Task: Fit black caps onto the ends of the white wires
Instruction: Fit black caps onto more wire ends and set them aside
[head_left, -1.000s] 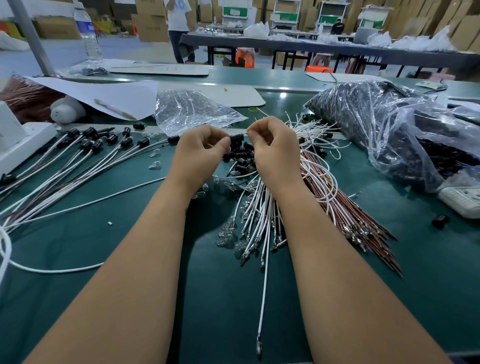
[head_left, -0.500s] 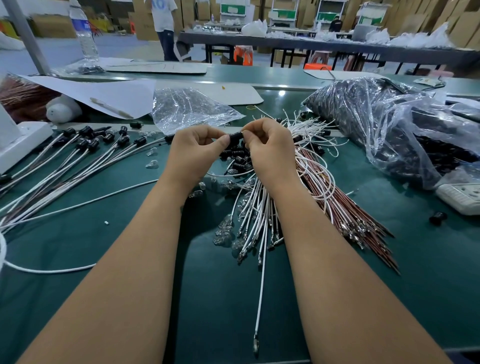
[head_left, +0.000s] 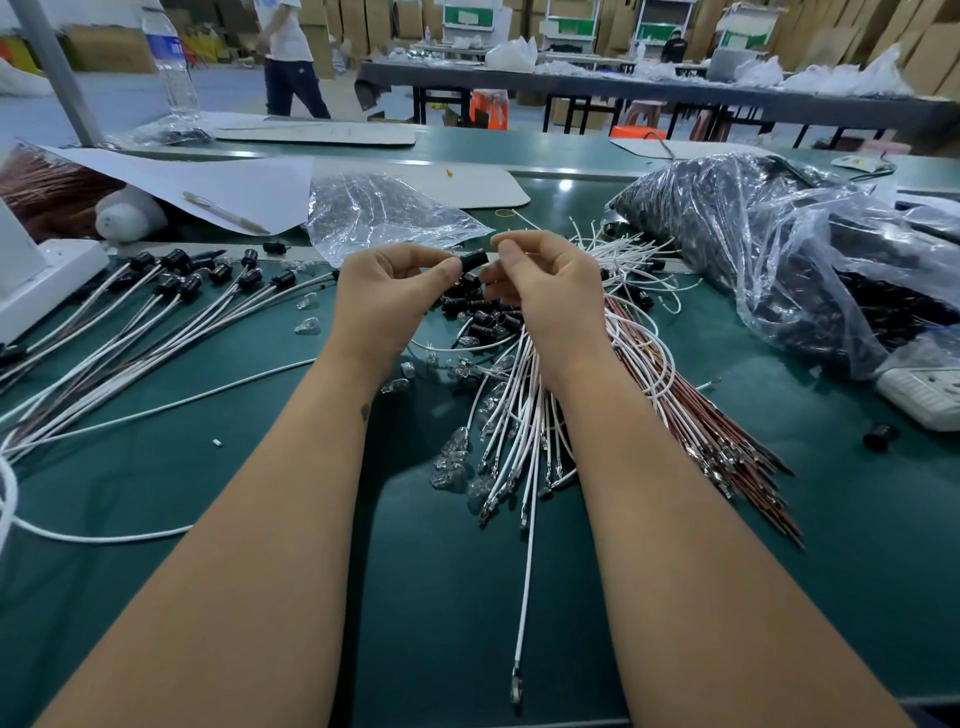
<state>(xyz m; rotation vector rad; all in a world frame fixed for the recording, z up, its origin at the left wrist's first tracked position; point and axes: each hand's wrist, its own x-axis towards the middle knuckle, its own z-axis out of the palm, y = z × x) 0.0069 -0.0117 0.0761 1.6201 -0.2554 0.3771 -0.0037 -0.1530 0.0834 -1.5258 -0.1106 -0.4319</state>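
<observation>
Looking down from the head camera, a black cap (head_left: 474, 260) is being held above the green desk (head_left: 436, 597), pinched at its left end between the curled thumb and fingers of the left hand (head_left: 387, 296). The right hand (head_left: 545, 291) is being held just beside the cap's other end, its fingers (head_left: 511, 254) curled and pressed together; whether a wire end is being pinched there cannot be told. A single white wire (head_left: 524, 582) is being shown running from below the hands down toward the near desk edge, with a metal terminal at its tip. A loose bundle of white wires (head_left: 519, 415) is being seen fanned out under the right wrist, with brown wires (head_left: 717, 436) lying just beside it to the right. A small heap of loose black caps (head_left: 483, 317) is being seen beneath the hands, and clear glass bulbs (head_left: 454, 462) are being seen scattered near the wire ends. At the left, capped wires (head_left: 171, 317) are being shown laid out in a row. A clear plastic bag of black parts (head_left: 779, 249) is being seen at the right, and an empty crumpled bag (head_left: 384, 218) beyond the hands.
</observation>
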